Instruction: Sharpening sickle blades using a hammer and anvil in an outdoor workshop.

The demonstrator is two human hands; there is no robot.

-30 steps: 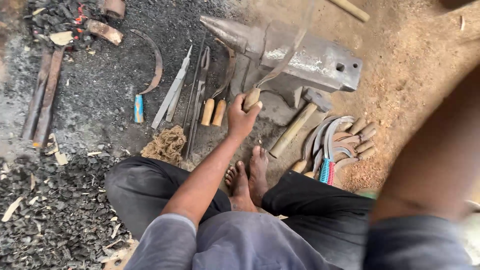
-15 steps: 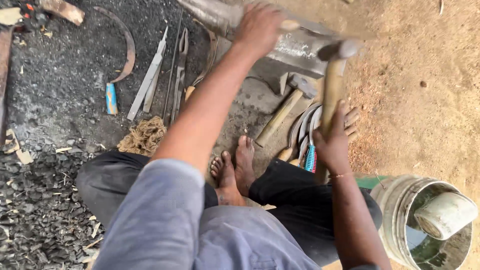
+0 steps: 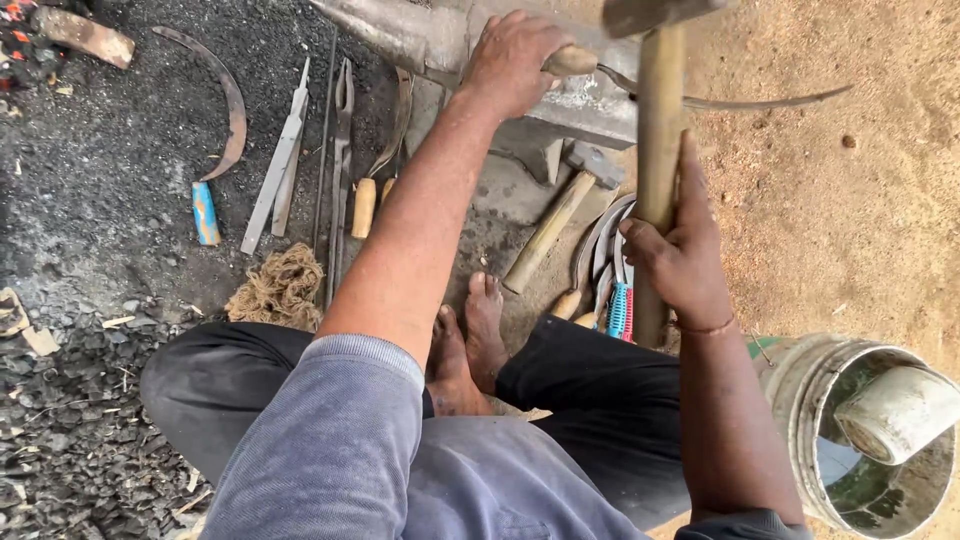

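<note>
anvil [image 3: 600, 95] at top centre, dusty grey, used as landmark. left hand [image 3: 512, 62] rests on top of the anvil, fingers curled tight around the wooden handle of a sickle [image 3: 700, 95]; its thin curved blade runs off the anvil's right edge over sandy ground. right hand [image 3: 680, 255] sits below the anvil, fingers wrapped closed on a hammer [image 3: 658, 120] shaft, held upright, head level with the anvil top. second hammer [image 3: 560, 215] leans against the anvil's base. files [image 3: 280, 165] and tongs [image 3: 340, 180] lie left of the anvil. bucket [image 3: 800, 390] stands well below and right of it.
</note>
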